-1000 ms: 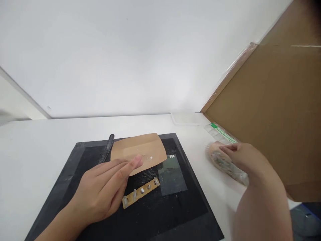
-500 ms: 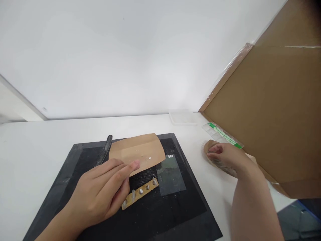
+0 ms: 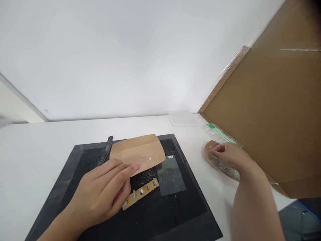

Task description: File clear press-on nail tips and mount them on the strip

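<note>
My left hand [image 3: 105, 190] rests over the black mat [image 3: 160, 221], its fingers stretched and the index fingertip at the near edge of a tan sheet [image 3: 135, 147]. Its thumb is bent underneath and partly hidden. Beside that thumb lies a tan strip [image 3: 147, 188] bearing small round fittings, clear upright pieces and a white piece [image 3: 141, 191]. Tiny white bits are scattered on the sheet. My right hand [image 3: 228, 155] is closed in a pinch above a brown rounded piece [image 3: 212, 145] with clear, shiny material on it. Whatever the pinch holds is hidden.
A clear film [image 3: 173, 177] with small white ovals [image 3: 171, 156] lies on the mat. A dark curved stick [image 3: 107, 147] is at the mat's far left. Behind are a clear tray [image 3: 183, 118] and a green-marked plastic strip [image 3: 223, 135]. A cardboard panel [image 3: 281, 117] stands at right.
The view has shifted very slightly. My right hand stays pinched over the brown piece, with its fingertips a little to the right. My left hand keeps nearly the same pose.
</note>
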`<state>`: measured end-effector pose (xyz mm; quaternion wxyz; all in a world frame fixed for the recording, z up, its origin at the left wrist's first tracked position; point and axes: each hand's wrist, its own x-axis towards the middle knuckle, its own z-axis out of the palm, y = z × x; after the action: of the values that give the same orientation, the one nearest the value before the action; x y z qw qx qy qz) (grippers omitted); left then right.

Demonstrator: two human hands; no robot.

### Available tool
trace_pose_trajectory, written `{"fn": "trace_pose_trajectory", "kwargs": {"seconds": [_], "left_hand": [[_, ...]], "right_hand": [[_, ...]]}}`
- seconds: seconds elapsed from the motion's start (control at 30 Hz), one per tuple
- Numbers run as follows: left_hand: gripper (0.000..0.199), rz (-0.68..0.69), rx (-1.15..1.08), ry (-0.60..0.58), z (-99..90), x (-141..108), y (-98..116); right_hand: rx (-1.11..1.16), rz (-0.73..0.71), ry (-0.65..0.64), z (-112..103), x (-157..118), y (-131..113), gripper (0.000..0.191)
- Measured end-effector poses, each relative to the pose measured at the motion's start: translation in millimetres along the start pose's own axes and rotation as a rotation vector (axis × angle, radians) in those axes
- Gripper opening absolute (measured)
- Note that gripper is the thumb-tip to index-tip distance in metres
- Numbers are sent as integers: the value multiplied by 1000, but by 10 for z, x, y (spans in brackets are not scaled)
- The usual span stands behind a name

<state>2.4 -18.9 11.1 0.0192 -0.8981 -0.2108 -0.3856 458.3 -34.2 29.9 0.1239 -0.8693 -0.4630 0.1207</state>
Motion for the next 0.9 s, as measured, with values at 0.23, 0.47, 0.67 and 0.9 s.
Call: {"fn": "trace_pose_trajectory", "kwargs": {"seconds": [0.23, 0.47, 0.67, 0.9], "left_hand": [[39, -14, -17, -8, 18, -9, -10], [37, -21, -21, -26, 27, -44, -36], [43, -31, -25, -36, 34, -78, -52], [35, -3, -15, -43, 23, -60, -41]], "right_hand": [[-17, 97, -39, -67, -46, -17, 17], [34, 73, -12, -90, -94, -12, 16], [82, 61, -18, -130, -125, -37, 19], [104, 66, -39, -136, -109, -22, 20]]}}
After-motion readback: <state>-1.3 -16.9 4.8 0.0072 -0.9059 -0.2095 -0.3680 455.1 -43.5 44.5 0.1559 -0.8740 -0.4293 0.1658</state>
